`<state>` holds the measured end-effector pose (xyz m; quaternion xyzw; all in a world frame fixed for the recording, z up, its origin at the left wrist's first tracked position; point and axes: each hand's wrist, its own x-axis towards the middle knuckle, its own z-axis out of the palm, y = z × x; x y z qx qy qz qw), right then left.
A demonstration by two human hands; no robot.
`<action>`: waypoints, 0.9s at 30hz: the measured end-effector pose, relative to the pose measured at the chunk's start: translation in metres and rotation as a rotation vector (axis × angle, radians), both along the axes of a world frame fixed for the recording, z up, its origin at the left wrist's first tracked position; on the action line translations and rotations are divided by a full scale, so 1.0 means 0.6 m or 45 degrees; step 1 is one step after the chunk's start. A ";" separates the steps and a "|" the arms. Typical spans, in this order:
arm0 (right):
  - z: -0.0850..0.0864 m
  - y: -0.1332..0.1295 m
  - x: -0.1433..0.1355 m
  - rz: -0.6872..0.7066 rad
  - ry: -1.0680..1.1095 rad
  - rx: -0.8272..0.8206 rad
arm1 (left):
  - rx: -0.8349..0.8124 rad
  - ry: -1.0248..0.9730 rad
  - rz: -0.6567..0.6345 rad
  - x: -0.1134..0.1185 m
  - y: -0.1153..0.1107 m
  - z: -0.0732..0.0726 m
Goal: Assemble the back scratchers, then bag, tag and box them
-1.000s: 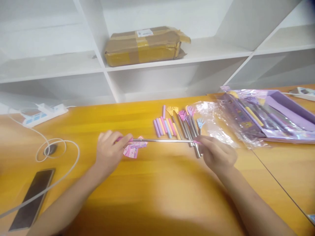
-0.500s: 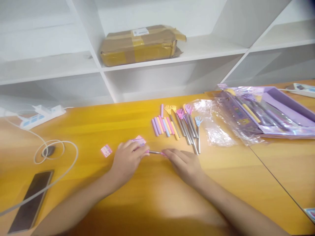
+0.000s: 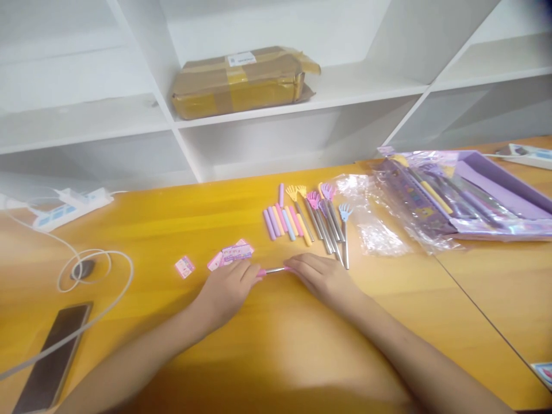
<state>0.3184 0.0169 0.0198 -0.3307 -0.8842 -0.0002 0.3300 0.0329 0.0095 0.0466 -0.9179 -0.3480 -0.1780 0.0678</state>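
Note:
Between my two hands stretches a small back scratcher with a metal rod (image 3: 274, 270) showing in the gap. My left hand (image 3: 226, 290) is closed around its pink handle sleeve, of which only the end shows. At the other end my right hand (image 3: 323, 279) grips a pink part, mostly covered by the fingers. Small printed pink and purple cards (image 3: 236, 253) lie just beyond my left hand, and a single card (image 3: 184, 267) lies farther left. Several coloured handle sleeves (image 3: 276, 223) are lined up beyond the hands, beside several hand-shaped back scratchers (image 3: 330, 227) with bare metal rods.
Crumpled clear plastic (image 3: 377, 224) lies to the right, near an open purple box (image 3: 500, 178) holding wrapped scratchers. At left are a phone (image 3: 54, 356), a white cable (image 3: 129, 270) and a power strip (image 3: 71, 208). A taped carton (image 3: 241, 86) sits on the shelf behind.
My left hand has shifted slightly down, uncovering more of the printed cards and the pink sleeve's end. Both hands keep hold of the back scratcher. The view has moved a little.

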 end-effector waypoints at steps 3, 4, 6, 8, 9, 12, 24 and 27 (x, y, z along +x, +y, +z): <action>-0.005 0.003 0.004 0.104 -0.012 -0.103 | -0.028 0.010 -0.016 -0.005 -0.001 -0.002; -0.007 0.003 0.005 0.115 -0.017 -0.117 | -0.032 0.023 -0.013 -0.006 0.000 -0.002; -0.010 0.004 0.005 0.113 -0.023 -0.115 | -0.059 0.038 -0.014 -0.010 0.004 0.000; -0.011 0.001 0.003 0.108 -0.010 -0.104 | -0.116 0.024 -0.032 -0.012 0.008 0.006; -0.011 -0.001 0.001 0.108 0.000 -0.097 | -0.146 0.010 -0.044 -0.013 0.011 0.010; -0.005 -0.011 -0.004 0.082 0.017 -0.042 | -0.212 -0.028 -0.075 -0.016 0.017 0.023; 0.052 0.062 0.181 -0.304 0.063 0.307 | 0.112 0.081 0.113 -0.185 0.149 0.063; 0.059 0.077 0.249 -0.459 0.131 0.333 | 0.217 0.116 0.204 -0.231 0.175 0.074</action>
